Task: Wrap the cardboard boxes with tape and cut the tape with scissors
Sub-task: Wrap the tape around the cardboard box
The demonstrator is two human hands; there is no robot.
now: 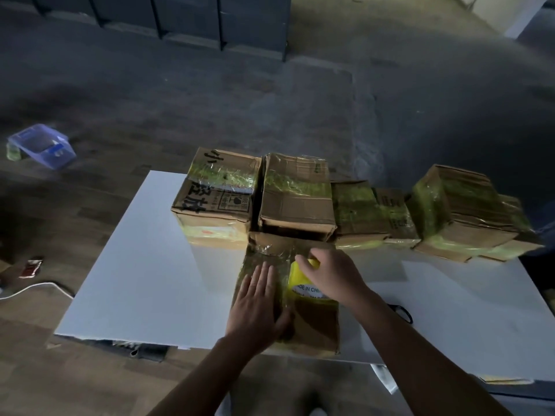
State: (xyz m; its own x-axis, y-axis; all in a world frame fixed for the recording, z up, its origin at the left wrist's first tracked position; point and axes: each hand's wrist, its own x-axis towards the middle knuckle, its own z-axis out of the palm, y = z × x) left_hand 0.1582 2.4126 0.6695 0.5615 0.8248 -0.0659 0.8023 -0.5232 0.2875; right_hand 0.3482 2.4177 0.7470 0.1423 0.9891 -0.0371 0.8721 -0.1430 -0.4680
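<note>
At the near edge of the white tabletop (144, 265), the left hand (258, 298) lies flat with straight fingers on the brown cardboard box (315, 322), probably to steady it. The right hand (327, 271) grips the yellow tape roll (303, 283) on the box's top. Just to the right lie black scissors (404, 313), within reach for cutting. Beyond, taped boxes (297, 193) stand in a row.

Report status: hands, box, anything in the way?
Left hand flat on near box. Right hand grips yellow tape roll atop it. Scissors lie on table, right of box, untouched. Nothing blocking.
</note>
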